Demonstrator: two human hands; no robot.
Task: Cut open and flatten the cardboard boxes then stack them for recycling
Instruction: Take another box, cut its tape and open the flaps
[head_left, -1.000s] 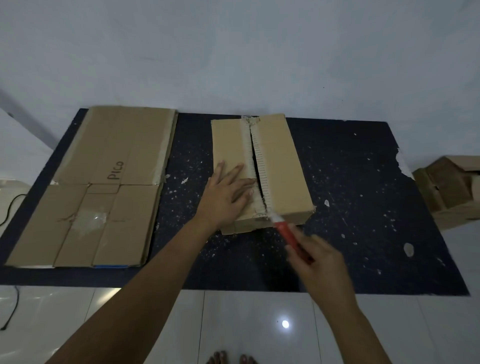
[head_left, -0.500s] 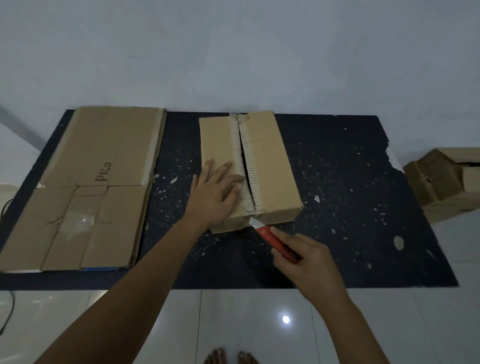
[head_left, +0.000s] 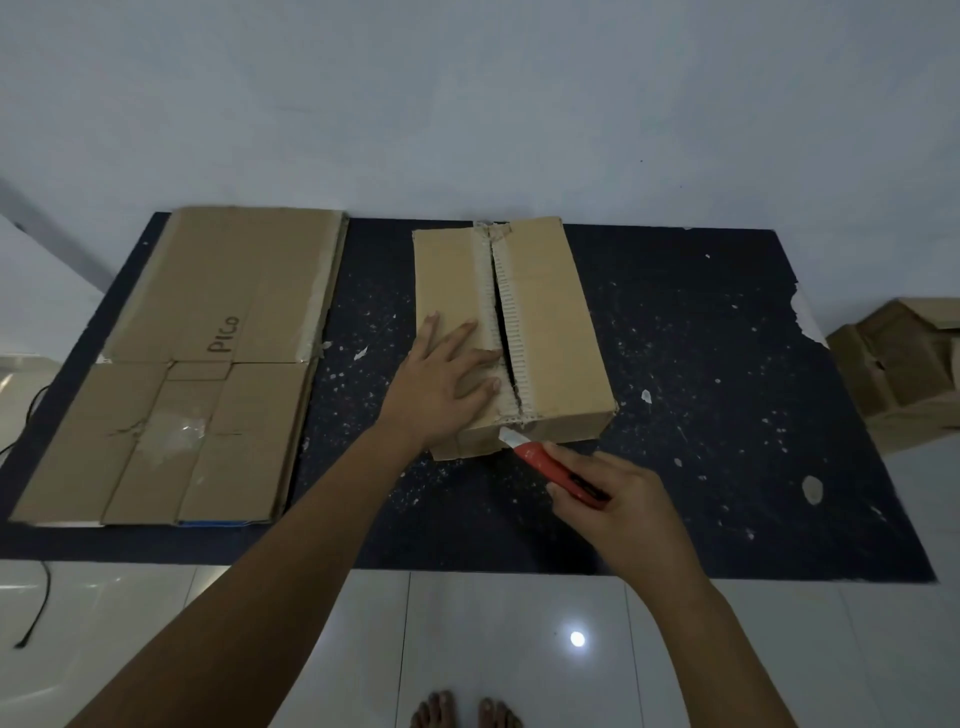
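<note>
A closed brown cardboard box (head_left: 550, 317) lies on the dark mat, its top seam slit open along the middle. My left hand (head_left: 441, 384) presses flat on the box's left flap, fingers spread. My right hand (head_left: 618, 506) grips a red utility knife (head_left: 550, 462), whose blade tip touches the box's near end face just below the seam. A flattened cardboard box (head_left: 192, 374) marked "PICO" lies at the left of the mat.
The dark speckled mat (head_left: 727, 415) covers a white tiled floor. Another unflattened cardboard box (head_left: 904, 369) sits off the mat at the right. A black cable (head_left: 36, 613) runs along the left edge. My bare toes (head_left: 462, 709) show at the bottom.
The knife has left the top seam's near end and dropped to the box's near end face. My left hand stays pressed on the left flap.
</note>
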